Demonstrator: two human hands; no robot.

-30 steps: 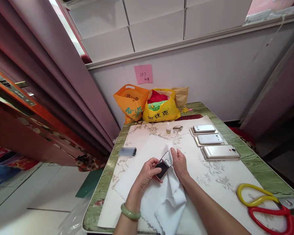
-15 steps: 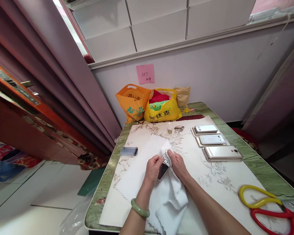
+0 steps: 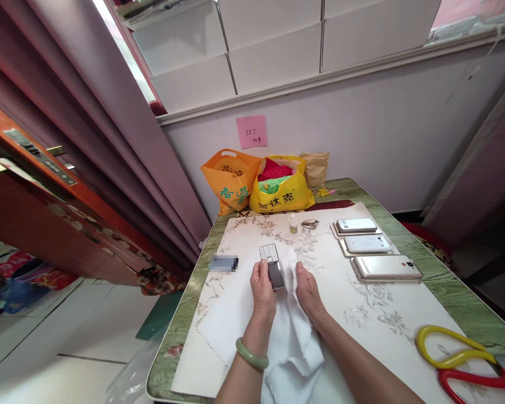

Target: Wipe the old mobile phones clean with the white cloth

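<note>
A small keypad phone (image 3: pixel 275 273) with a dark screen and white keys is gripped by my left hand (image 3: pixel 263 289), its keypad end pointing away from me. A green bangle circles my left wrist. My right hand (image 3: pixel 309 289) pinches a fold of white cloth (image 3: pixel 297 336) just right of the phone, apart from it. The cloth hangs down toward the table's near edge. Under my hands more white cloth lies spread on the floral sheet. Left of my hands is a blurred bluish-grey object (image 3: pixel 223 264).
Stacked smartphones (image 3: pixel 387 268) lie at the right, with large scissors (image 3: pixel 467 359), yellow and red handled, at the near right corner. Toward the back are a small bottle (image 3: pixel 293 225), glasses (image 3: pixel 310 224), an orange bag (image 3: pixel 231 185), a yellow bag (image 3: pixel 281 196) and a brown pouch (image 3: pixel 315 168).
The cloth has come away from the phone, whose whole keypad now shows. My right hand has drawn off to the right with the cloth, while the left keeps the phone.
</note>
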